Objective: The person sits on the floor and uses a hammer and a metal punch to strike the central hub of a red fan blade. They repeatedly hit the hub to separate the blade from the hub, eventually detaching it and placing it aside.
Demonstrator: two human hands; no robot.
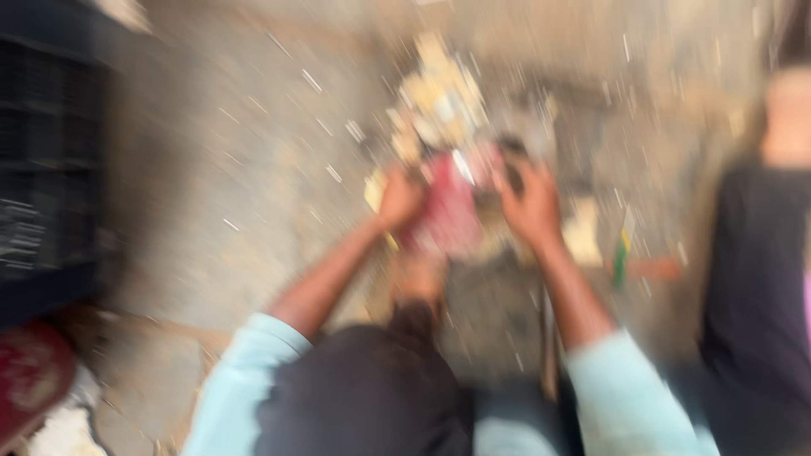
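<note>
The head view is heavily blurred. My left hand [399, 199] and my right hand [530, 203] are both closed around a reddish-pink object [452, 215] held between them, low over the ground. What the object is cannot be made out. Beyond the hands lies a heap of pale yellow and white scraps [439, 101]. My light blue sleeves and a dark lap fill the bottom of the view.
A dark crate [46, 160] stands at the left edge, with a red object [29, 371] below it. Another person in dark clothing [756, 279] sits at the right. A small green and orange item [625, 257] lies on the littered stone ground [236, 194].
</note>
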